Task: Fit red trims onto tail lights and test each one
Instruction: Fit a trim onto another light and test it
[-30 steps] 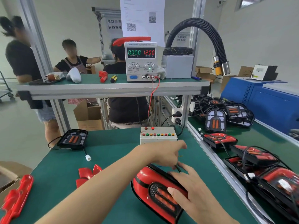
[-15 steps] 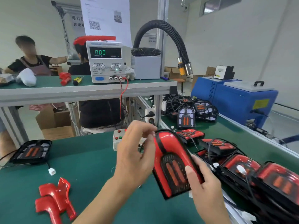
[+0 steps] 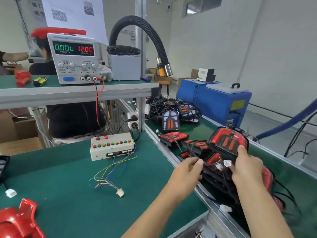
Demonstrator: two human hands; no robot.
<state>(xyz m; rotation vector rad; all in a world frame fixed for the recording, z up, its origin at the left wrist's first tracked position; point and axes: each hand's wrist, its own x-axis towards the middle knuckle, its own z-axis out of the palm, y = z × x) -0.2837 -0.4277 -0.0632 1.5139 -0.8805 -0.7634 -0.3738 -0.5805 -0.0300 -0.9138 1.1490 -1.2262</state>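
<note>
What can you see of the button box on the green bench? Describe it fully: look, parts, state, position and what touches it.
The button box is a flat, off-white rectangular case, apparently metal, lying flat on the green bench below the shelf. Its top carries two red buttons above a row of red, green and yellow ones. Sockets line its front face, from which thin coloured wires trail to a loose white connector that is plugged into nothing. A black cable leaves its right end. Neither hand touches it.

Right hand point(image 3: 247, 167) grips red-trimmed tail light point(image 3: 228, 141); left hand point(image 3: 187, 170) pinches its cable point(image 3: 192, 150).
</note>
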